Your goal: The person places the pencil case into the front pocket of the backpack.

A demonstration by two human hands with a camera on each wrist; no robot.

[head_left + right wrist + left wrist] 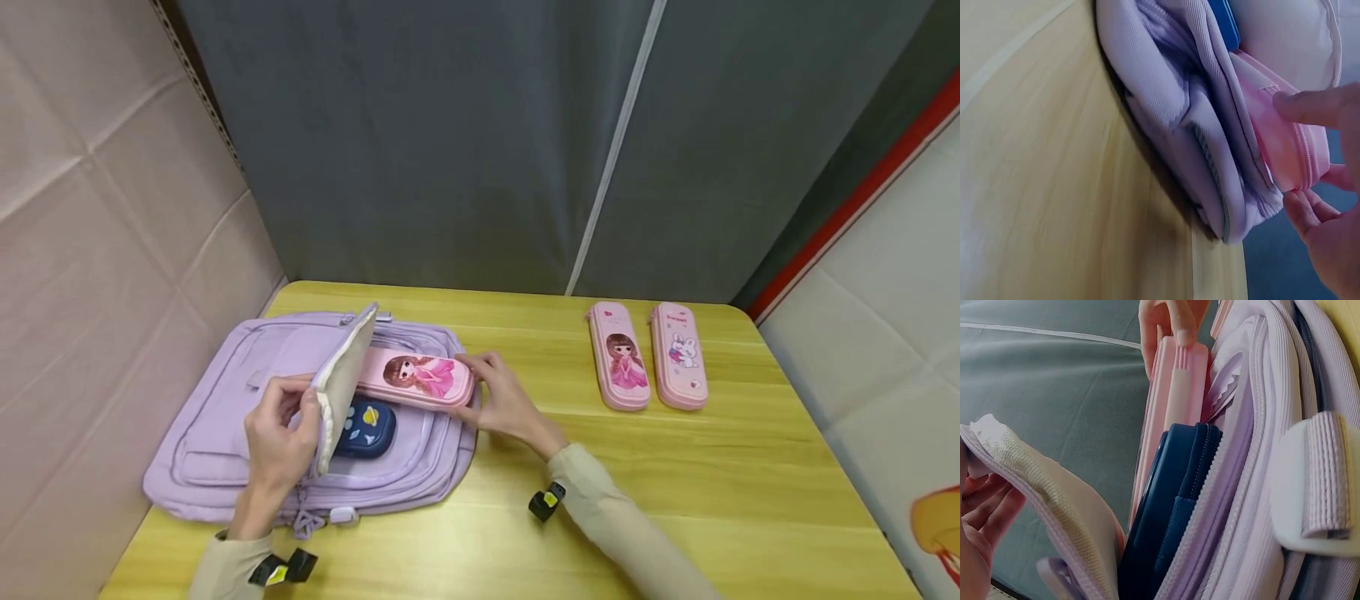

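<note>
A lilac backpack (285,350) lies flat on the table's left side, its front pocket unzipped. My left hand (281,433) pinches the edge of the raised pocket flap (347,375). With fingers and thumb at its end, my right hand (506,400) grips a pink pencil case (420,377) printed with a doll in a pink dress. The pencil case lies partly under the flap, and its far end is hidden. Beside it in the pocket sits a dark blue case (371,429) with a planet print, also partly covered; the left wrist view shows this blue case (1169,487) next to the pink one.
Two more pink pencil cases stand apart at the back right of the wooden table (750,467): one with a doll (621,358), one with a bunny (679,357). A grey curtain (450,150) hangs behind the table, and a pale cloth wall (97,292) borders the left.
</note>
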